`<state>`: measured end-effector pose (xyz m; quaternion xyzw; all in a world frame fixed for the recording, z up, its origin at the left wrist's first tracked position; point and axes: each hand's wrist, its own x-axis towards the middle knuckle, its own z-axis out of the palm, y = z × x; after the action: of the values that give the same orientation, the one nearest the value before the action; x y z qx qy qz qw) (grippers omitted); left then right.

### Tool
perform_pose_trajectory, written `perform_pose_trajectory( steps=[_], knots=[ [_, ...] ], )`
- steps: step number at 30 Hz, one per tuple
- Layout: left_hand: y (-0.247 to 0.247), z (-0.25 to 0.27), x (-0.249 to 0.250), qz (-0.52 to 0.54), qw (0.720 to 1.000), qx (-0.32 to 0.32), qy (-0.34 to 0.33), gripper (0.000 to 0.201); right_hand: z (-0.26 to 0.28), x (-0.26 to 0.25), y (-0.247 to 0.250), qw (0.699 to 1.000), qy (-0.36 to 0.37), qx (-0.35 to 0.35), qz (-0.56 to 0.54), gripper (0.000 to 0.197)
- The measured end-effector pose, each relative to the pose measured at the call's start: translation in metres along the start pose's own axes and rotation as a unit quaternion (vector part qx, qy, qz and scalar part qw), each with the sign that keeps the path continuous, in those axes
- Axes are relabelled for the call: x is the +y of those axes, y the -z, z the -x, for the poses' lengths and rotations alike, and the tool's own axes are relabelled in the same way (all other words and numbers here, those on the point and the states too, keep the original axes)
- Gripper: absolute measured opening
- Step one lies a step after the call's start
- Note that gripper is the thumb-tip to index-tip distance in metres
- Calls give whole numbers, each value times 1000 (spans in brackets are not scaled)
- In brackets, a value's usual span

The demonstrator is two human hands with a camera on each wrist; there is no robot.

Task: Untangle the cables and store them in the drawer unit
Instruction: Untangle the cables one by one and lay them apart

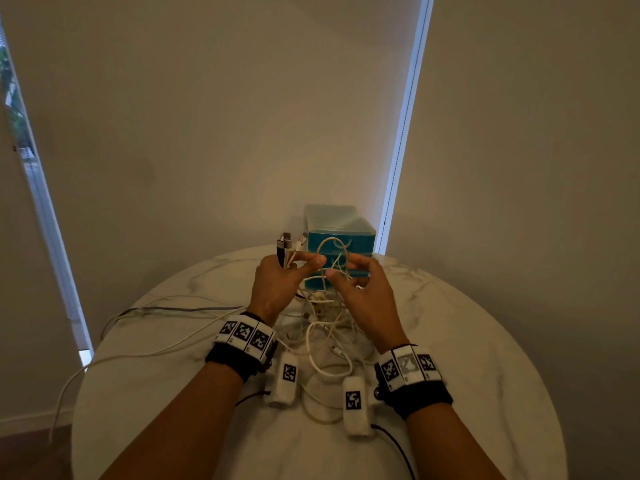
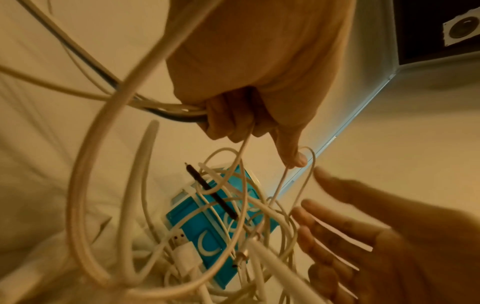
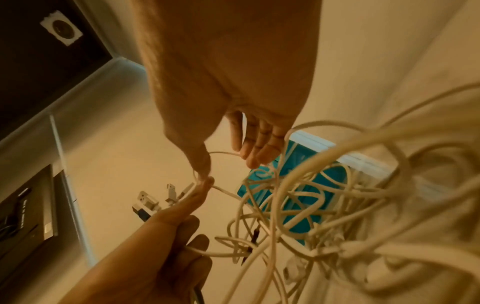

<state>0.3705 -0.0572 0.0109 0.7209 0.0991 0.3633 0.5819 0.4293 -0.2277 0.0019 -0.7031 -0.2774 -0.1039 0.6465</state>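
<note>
My left hand (image 1: 294, 266) grips a bundle of cable ends, and their USB plugs (image 1: 286, 242) stick up above the fist. In the left wrist view its fingers (image 2: 226, 119) curl round white and dark cables, with the index finger straight under a thin white loop (image 1: 333, 249). My right hand (image 1: 349, 271) hovers beside that loop with relaxed, spread fingers (image 2: 337, 226) and grips nothing. Below both hands a tangle of white cables (image 1: 325, 327) lies on the table. The teal drawer unit (image 1: 346, 233) stands behind it, drawers closed.
The round marble table (image 1: 485, 358) ends close to the wall behind the drawer unit. Long cables (image 1: 156, 310) trail left from my left hand, and one white cable (image 1: 69, 386) hangs over the left edge. Window blinds fill the background.
</note>
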Motion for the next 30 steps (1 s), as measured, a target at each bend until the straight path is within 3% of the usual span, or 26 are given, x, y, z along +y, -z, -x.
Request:
perform_pose_trajectory(
  steps=[2,6,10,12,15,17,19,22,26,30],
  knots=[
    [1,1,4,19,1000,-12,-1,22,-1,5,0,1000,-7,10,11,51],
    [0,9,14,57,997,-57,-12,22,-1,6,-1,999,-12,-25,45,41],
    [-1,9,16,63,993,-101,-4,20,-1,5,-3,993,10,-31,112,16],
    [0,7,12,34,994,-103,-8,24,-5,6,1,993,20,-1,116,14],
    [5,3,7,-33,991,-128,38,24,-10,0,13,993,3,104,51,17],
    [8,0,-1,-116,973,-177,97,19,-12,-6,20,986,-21,163,-40,18],
    [9,1,-9,-164,957,-208,122,17,-14,-12,24,981,-28,173,-87,20],
    [7,1,-5,-120,975,-153,106,15,-22,-18,29,979,-35,174,-100,19],
    [19,-9,16,-11,992,-12,124,38,-37,-34,43,975,-92,133,-153,15],
    [60,-28,43,214,968,101,80,29,-53,-50,68,936,-76,203,-278,19]
  ],
)
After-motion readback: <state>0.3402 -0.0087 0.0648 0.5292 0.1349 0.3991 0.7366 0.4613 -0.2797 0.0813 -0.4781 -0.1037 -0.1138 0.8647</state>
